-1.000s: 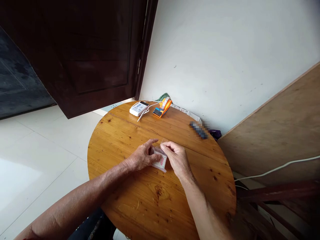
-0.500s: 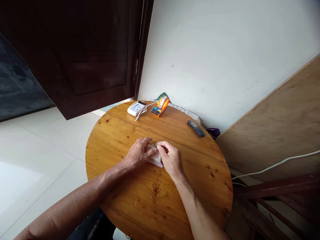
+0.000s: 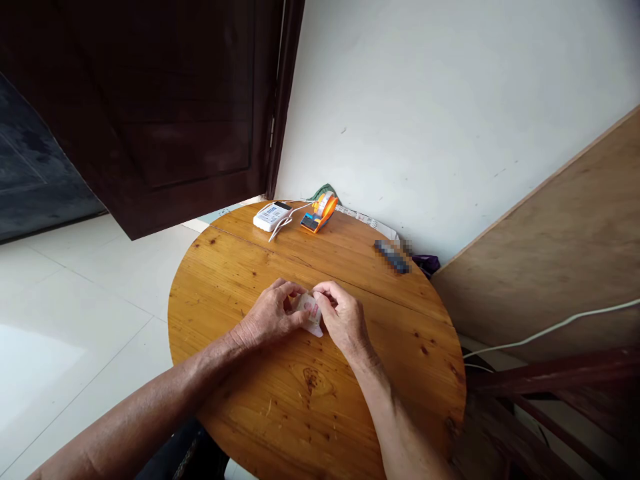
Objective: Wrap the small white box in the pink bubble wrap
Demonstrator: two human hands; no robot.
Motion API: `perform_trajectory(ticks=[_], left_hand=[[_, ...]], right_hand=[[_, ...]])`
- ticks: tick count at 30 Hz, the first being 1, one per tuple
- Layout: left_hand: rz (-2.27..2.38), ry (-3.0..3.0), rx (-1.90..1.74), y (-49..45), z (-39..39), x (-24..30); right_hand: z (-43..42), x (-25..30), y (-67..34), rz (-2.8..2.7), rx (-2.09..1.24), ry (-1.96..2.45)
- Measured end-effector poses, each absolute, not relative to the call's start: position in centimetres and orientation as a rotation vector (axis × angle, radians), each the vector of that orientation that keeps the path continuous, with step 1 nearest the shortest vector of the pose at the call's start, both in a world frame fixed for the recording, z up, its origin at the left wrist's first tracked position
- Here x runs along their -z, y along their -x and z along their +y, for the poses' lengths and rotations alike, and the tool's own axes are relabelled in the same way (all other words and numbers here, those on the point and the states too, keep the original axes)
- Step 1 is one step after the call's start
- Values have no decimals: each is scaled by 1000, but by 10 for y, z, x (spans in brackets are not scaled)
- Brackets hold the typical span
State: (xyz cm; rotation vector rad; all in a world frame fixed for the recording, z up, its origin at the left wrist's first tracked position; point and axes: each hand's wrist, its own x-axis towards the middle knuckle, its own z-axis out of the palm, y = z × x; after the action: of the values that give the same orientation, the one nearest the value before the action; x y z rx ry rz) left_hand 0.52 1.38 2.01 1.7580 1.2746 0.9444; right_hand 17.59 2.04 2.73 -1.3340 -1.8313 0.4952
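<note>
Near the middle of the round table (image 3: pixel 215 287), the left hand (image 3: pixel 274 313) holds a small packet (image 3: pixel 313 311), thumb across its face and the other fingers bent along its far side. The right hand (image 3: pixel 344 319) has thumb and forefinger pinched together at the packet's far right corner (which layer they grip is too small to tell). A hard tug there could tear the thin wrapping (image 3: pixel 316 330), or twist the packet loose if the left thumb presses too lightly. Farther off, a dark blurred object (image 3: pixel 393 257) lies near the right edge; toward the far edge, a loose cord (image 3: pixel 280 228) between a white box (image 3: pixel 269 217) and a tape dispenser (image 3: pixel 326 212) could snag on a reaching hand
</note>
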Motion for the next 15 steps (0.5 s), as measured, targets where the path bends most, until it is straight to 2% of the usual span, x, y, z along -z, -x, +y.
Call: perform_trajectory(ticks=[15], left_hand=[[1242, -1706, -966, -7, 15, -14]], right_hand=[[19, -33, -181, -1871, -488, 1284]])
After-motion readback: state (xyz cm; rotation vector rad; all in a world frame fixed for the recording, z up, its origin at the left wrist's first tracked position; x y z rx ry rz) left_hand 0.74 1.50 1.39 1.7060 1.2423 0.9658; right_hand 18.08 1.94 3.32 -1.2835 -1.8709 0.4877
